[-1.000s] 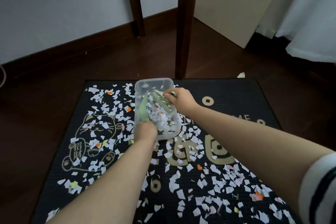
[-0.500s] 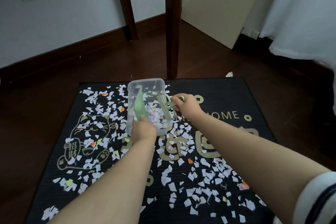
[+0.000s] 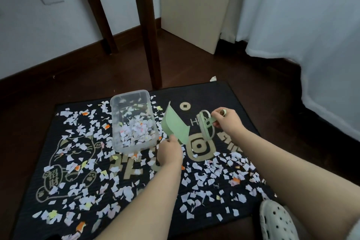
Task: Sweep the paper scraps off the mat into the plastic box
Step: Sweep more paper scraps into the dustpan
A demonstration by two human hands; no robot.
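Although the mat around the plastic box stayed thickly littered, the box already held a heap. The green dustpan, gripped by the left hand, and the brush, pinched by the right hand, had left the box for its right side: seemingly one load emptied, many paper scraps remaining.

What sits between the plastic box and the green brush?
In the head view, the green dustpan, held by the left hand, sits between plastic box and brush.
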